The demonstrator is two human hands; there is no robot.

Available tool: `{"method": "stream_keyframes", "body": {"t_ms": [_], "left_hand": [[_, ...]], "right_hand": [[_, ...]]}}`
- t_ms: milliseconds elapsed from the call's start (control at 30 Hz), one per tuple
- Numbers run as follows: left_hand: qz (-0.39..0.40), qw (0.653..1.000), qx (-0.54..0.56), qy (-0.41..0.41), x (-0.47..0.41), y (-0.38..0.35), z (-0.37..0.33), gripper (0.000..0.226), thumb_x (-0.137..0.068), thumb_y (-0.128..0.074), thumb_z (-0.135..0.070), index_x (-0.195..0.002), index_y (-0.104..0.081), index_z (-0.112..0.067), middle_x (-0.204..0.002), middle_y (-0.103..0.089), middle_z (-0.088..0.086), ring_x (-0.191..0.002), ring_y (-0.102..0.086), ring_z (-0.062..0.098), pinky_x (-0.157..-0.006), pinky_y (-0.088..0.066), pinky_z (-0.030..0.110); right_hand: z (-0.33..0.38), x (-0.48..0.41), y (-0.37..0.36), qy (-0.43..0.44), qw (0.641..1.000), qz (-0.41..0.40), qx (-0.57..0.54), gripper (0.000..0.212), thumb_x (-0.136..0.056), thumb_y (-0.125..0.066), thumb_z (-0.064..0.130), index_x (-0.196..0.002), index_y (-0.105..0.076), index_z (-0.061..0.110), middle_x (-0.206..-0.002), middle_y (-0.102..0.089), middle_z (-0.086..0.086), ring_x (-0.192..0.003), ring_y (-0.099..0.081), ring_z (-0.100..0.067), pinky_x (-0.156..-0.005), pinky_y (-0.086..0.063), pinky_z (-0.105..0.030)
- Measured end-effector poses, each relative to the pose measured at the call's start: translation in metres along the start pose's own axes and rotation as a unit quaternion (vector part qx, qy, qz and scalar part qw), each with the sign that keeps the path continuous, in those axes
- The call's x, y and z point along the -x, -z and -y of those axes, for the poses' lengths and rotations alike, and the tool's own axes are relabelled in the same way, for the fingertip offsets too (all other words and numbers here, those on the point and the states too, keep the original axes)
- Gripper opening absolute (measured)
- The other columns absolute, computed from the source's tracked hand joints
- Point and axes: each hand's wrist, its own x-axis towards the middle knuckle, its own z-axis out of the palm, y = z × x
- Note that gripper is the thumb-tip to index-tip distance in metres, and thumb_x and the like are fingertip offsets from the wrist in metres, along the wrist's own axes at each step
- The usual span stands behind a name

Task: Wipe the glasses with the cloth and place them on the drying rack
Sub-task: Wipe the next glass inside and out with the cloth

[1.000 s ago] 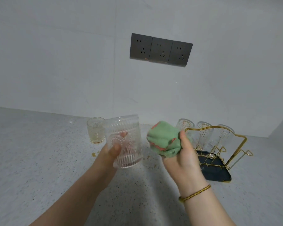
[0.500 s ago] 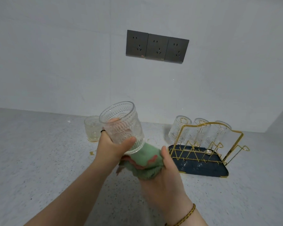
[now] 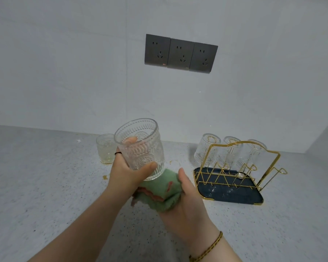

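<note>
Left grip: is curling round the embossed glass, thumb lying across its lower wall, holding it tilted with the mouth up above the speckled surface.
Right grip: is clutching the green cloth and pressing it against the glass's base.
Second glass: is standing upright on the surface behind the left grip.
Drying rack: is sitting to the right, apart from both grips, and carrying three inverted glasses along its back row.

A pale tiled wall with three dark sockets meets a speckled countertop.
</note>
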Motion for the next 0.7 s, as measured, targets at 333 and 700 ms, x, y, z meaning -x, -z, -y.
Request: {"method": "stream_keyframes", "body": {"t_ms": [333, 700], "left_hand": [[0.088, 0.986, -0.139, -0.031, 0.026, -0.003, 0.007, 0.086, -0.036, -0.085, -0.044, -0.108, -0.057, -0.008, -0.094, -0.06, -0.014, -0.087, -0.055, -0.023, -0.065, -0.042, -0.002], [0.154, 0.965, -0.211, -0.01, 0.026, 0.001, 0.013, 0.074, -0.045, -0.081, -0.041, -0.104, -0.037, -0.051, -0.103, -0.051, -0.031, -0.096, -0.051, -0.015, -0.072, -0.045, 0.006]], "right_hand": [[0.027, -0.008, 0.008, 0.057, 0.993, -0.098, -0.019, 0.053, -0.093, -0.03, 0.041, -0.094, -0.066, 0.002, -0.101, -0.068, -0.018, -0.091, -0.065, -0.026, -0.078, -0.053, -0.037], [0.067, -0.007, -0.018, 0.126, 0.838, -0.019, 0.53, 0.042, -0.086, -0.043, 0.045, -0.12, -0.053, 0.022, -0.101, -0.06, 0.015, -0.091, -0.056, 0.004, -0.095, -0.043, -0.02]]}}
